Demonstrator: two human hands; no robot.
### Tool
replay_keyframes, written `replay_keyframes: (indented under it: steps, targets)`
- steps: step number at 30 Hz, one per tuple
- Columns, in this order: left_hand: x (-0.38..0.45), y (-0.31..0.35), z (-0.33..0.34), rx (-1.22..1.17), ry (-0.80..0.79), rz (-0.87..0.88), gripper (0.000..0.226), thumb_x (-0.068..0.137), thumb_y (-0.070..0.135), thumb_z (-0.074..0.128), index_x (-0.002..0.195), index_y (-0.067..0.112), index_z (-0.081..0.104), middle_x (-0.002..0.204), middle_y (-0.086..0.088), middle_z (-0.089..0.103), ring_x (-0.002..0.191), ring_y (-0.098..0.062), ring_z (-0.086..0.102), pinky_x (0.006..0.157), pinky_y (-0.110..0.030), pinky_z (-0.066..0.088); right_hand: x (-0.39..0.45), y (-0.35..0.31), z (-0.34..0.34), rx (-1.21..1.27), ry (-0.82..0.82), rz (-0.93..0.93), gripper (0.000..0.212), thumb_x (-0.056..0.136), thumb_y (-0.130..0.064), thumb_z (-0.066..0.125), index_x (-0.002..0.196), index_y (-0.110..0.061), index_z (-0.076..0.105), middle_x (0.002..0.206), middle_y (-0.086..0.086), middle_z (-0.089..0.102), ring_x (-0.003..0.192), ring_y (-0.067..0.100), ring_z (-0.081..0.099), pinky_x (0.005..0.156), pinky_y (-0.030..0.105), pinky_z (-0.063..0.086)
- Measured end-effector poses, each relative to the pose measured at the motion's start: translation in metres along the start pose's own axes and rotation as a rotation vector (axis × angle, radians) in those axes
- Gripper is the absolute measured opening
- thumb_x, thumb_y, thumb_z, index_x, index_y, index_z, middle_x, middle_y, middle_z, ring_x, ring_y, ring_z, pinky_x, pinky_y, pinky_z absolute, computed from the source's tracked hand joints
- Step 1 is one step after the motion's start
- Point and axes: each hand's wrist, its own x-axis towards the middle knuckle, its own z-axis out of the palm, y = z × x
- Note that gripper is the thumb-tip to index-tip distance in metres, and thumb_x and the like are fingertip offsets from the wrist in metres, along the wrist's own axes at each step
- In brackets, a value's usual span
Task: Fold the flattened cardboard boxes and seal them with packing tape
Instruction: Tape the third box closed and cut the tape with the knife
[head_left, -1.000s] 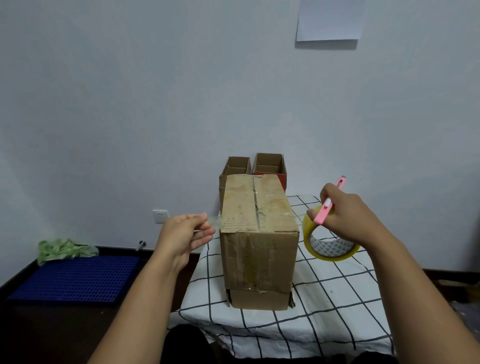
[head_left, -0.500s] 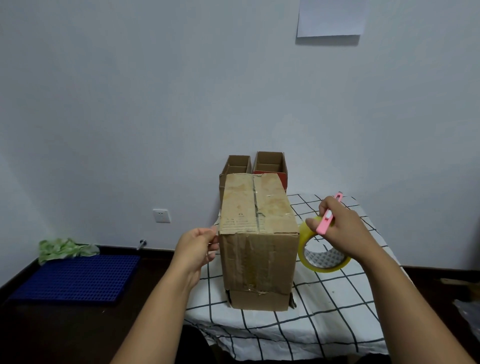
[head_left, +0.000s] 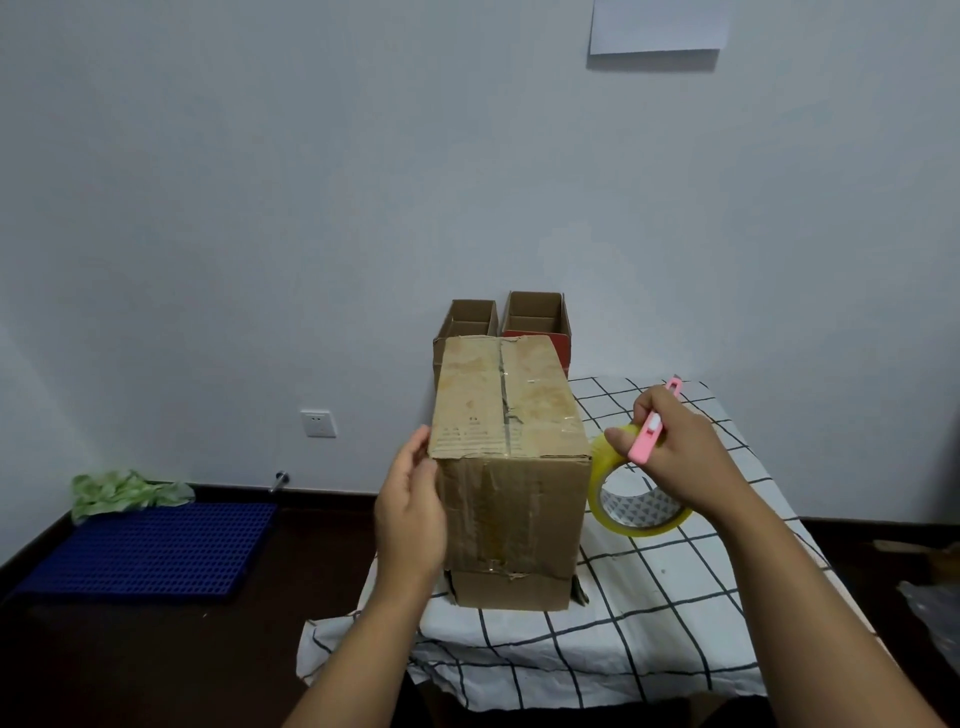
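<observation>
The box (head_left: 511, 467) stood upright on the table (head_left: 675, 597), near its left edge. It looked light, stiff and worn, so I judged the top corners the best hold. My left hand (head_left: 410, 512) lay open against its left side. My right hand (head_left: 675, 447) gripped the tape roll (head_left: 641, 506) and a pink cutter (head_left: 652, 428) just beside the box; the tape looked sticky and thin.
</observation>
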Motion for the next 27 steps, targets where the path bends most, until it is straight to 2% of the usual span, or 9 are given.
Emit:
replay_keyframes:
  steps: [2, 4, 8, 12, 16, 19, 21, 23, 27]
  targets:
    - [-0.009, -0.006, 0.003, 0.195, -0.109, 0.132, 0.055, 0.1, 0.04, 0.046, 0.151, 0.039, 0.026, 0.145, 0.016, 0.041, 0.13, -0.001, 0.04, 0.101, -0.022, 0.039, 0.0, 0.0, -0.001, 0.006, 0.001, 0.002, 0.027, 0.086, -0.03, 0.071, 0.086, -0.02, 0.046, 0.067, 0.004, 0.06, 0.061, 0.017, 0.053, 0.057, 0.031, 0.042]
    - [-0.008, -0.011, 0.004, 0.415, -0.105, 0.287, 0.062, 0.096, 0.045, 0.048, 0.15, 0.045, 0.017, 0.148, 0.016, 0.035, 0.131, -0.002, 0.038, 0.099, -0.017, 0.036, -0.002, -0.001, -0.002, 0.017, -0.003, -0.003, 0.028, 0.086, -0.032, 0.072, 0.086, -0.02, 0.046, 0.067, 0.004, 0.06, 0.063, 0.019, 0.054, 0.057, 0.032, 0.042]
    - [-0.006, -0.007, 0.005, 0.624, -0.047, 0.401, 0.043, 0.098, 0.033, 0.051, 0.141, 0.033, 0.048, 0.154, -0.004, 0.039, 0.132, -0.021, 0.047, 0.095, -0.021, 0.033, -0.006, -0.001, -0.004, 0.048, 0.002, 0.026, 0.041, 0.078, -0.052, 0.071, 0.088, -0.019, 0.047, 0.077, 0.011, 0.063, 0.072, 0.028, 0.06, 0.062, 0.039, 0.048]
    - [-0.005, -0.002, 0.001, 0.789, -0.079, 0.35, 0.046, 0.097, 0.05, 0.044, 0.141, 0.035, 0.046, 0.161, 0.0, 0.021, 0.141, -0.024, 0.034, 0.103, -0.035, 0.035, -0.019, 0.011, -0.011, 0.26, 0.018, 0.108, 0.056, 0.066, -0.06, 0.08, 0.089, -0.023, 0.045, 0.095, 0.003, 0.062, 0.086, 0.025, 0.062, 0.071, 0.042, 0.051]
    - [-0.002, 0.015, 0.012, 1.035, -0.051, 0.622, 0.069, 0.087, 0.056, 0.041, 0.145, 0.018, 0.04, 0.164, -0.006, 0.011, 0.151, -0.023, -0.001, 0.12, -0.044, 0.004, -0.033, 0.023, -0.008, 0.434, -0.006, 0.156, 0.049, 0.07, -0.032, 0.084, 0.092, -0.024, 0.041, 0.108, -0.004, 0.059, 0.096, 0.014, 0.06, 0.07, 0.026, 0.048]
    - [0.001, 0.035, 0.038, 1.128, -0.3, 0.843, 0.079, 0.092, 0.062, 0.038, 0.154, 0.017, 0.022, 0.164, -0.002, 0.011, 0.151, -0.019, 0.001, 0.12, -0.037, -0.001, -0.036, 0.033, -0.002, 0.443, 0.033, 0.14, 0.042, 0.083, 0.001, 0.072, 0.092, -0.024, 0.039, 0.115, -0.006, 0.059, 0.103, 0.016, 0.06, 0.075, 0.029, 0.049]
    - [0.004, 0.045, 0.052, 1.218, -0.461, 0.823, 0.083, 0.092, 0.071, 0.032, 0.156, 0.023, 0.012, 0.164, 0.004, 0.008, 0.15, -0.013, 0.001, 0.117, -0.029, -0.008, -0.039, 0.035, 0.003, 0.458, 0.077, 0.151, 0.044, 0.083, 0.007, 0.067, 0.091, -0.026, 0.039, 0.114, -0.01, 0.059, 0.102, 0.012, 0.06, 0.079, 0.036, 0.05]
    - [0.009, 0.045, 0.06, 1.296, -0.546, 0.765, 0.082, 0.09, 0.073, 0.031, 0.156, 0.028, 0.011, 0.163, 0.006, 0.012, 0.15, -0.012, 0.009, 0.117, -0.028, 0.0, -0.042, 0.037, 0.009, 0.46, 0.128, 0.183, 0.043, 0.084, 0.007, 0.066, 0.09, -0.025, 0.038, 0.108, -0.011, 0.059, 0.095, 0.009, 0.06, 0.076, 0.037, 0.05]
    - [0.013, 0.029, 0.064, 1.268, -0.488, 0.814, 0.067, 0.092, 0.067, 0.034, 0.145, 0.027, 0.044, 0.149, -0.002, 0.047, 0.137, -0.022, 0.044, 0.113, -0.038, 0.032, -0.05, 0.04, 0.027, 0.486, 0.245, 0.277, 0.037, 0.087, -0.003, 0.068, 0.091, -0.025, 0.038, 0.097, -0.001, 0.06, 0.087, 0.018, 0.063, 0.064, 0.029, 0.049]
